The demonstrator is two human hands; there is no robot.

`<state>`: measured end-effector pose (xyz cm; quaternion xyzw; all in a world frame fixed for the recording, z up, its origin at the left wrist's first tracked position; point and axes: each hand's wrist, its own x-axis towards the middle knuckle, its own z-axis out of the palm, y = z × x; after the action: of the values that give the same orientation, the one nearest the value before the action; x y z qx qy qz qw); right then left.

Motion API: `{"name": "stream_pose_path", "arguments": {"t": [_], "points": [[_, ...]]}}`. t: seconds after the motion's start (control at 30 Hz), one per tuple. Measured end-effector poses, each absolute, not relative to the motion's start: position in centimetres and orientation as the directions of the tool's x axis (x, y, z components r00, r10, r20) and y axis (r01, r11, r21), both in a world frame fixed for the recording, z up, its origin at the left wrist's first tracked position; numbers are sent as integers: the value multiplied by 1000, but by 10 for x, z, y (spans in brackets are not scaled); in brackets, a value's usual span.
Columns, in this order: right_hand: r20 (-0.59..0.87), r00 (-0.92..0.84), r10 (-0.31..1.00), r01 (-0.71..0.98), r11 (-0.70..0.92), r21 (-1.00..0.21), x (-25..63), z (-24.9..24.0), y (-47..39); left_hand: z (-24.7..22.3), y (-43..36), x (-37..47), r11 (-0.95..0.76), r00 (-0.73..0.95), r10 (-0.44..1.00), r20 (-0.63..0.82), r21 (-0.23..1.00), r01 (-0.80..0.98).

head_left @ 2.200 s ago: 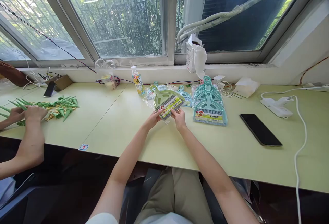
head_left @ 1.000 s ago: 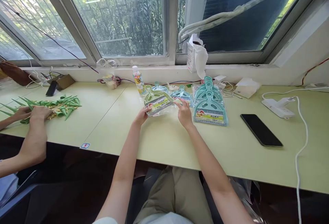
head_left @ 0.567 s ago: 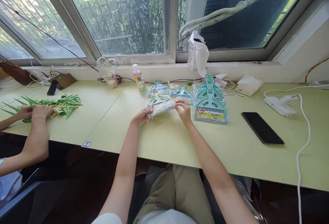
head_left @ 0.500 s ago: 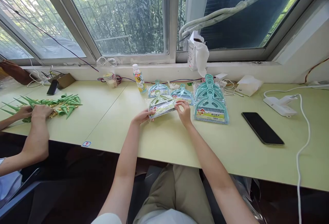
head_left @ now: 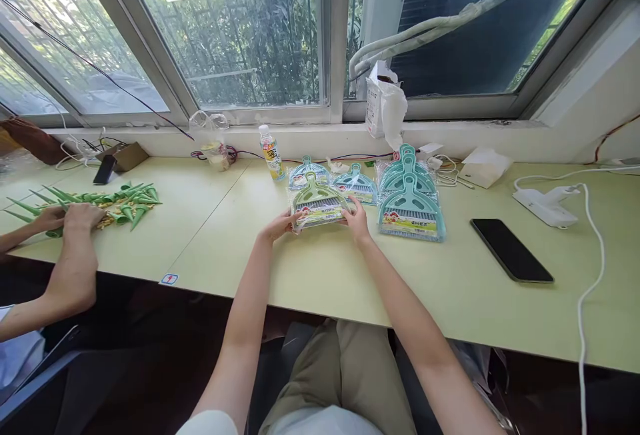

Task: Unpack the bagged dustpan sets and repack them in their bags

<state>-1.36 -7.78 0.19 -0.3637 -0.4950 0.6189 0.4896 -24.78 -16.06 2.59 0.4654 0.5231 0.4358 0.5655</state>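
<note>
A green dustpan and brush set (head_left: 319, 203) in a clear wrapper, with a printed label, is held up over the table in front of me. My left hand (head_left: 283, 224) grips its left edge, and my right hand (head_left: 356, 219) grips the right edge, fingers partly behind it. Just beyond lie a blue wrapped dustpan set (head_left: 306, 170) and a teal one (head_left: 356, 185). To the right is a pile of teal dustpan sets (head_left: 411, 212), overlapping one another.
A drink bottle (head_left: 271, 152) stands behind my left hand. On the right lie a black phone (head_left: 511, 250) and a white power strip (head_left: 546, 207) with a cable. At far left a co-worker's hands (head_left: 83, 215) handle green cone-shaped pieces (head_left: 133, 203).
The green dustpan set has gone from tilted to nearly level, its label facing me more. My right hand has shifted from its upper right corner down to its right edge.
</note>
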Motion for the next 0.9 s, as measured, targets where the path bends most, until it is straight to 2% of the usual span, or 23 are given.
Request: {"name": "stream_pose_path", "arguments": {"t": [0.07,0.13,0.2,0.27,0.37,0.43,0.5,0.63,0.77,0.83,0.9], "points": [[16,-180,984,-285,-37,-958,-15,0,-76,29,-161,-243,69,11,998,-69,998,-6],[-1,-93,996,-302,-29,-953,-15,-2,-75,32,-163,-236,-51,36,998,51,999,-1],[-9,-30,1000,-308,-17,-951,-14,-3,-74,34,-162,-226,-122,103,988,119,992,18],[-4,-5,1000,-307,-5,-952,-14,-3,-73,33,-158,-216,-149,68,987,144,987,67],[22,-12,1000,-290,17,-957,-15,-4,-74,26,-148,-204,-109,-192,973,130,988,112],[52,-24,998,-274,43,-961,-17,-4,-75,20,-141,-202,-65,-353,932,81,996,57],[88,-40,995,-262,74,-962,-19,-3,-77,15,-135,-204,-24,-443,897,4,999,-39],[132,-50,990,-222,117,-968,-20,-2,-79,10,-132,-212,69,-419,899,-127,986,-152],[166,-43,985,-53,164,-985,-19,0,-82,10,-127,-211,37,-440,893,-95,990,-139],[292,24,956,73,290,-954,-18,3,-85,11,-120,-207,3,-457,887,-61,992,-126],[472,96,876,185,450,-873,-18,8,-89,13,-108,-200,-27,-479,877,-28,994,-109]]}}
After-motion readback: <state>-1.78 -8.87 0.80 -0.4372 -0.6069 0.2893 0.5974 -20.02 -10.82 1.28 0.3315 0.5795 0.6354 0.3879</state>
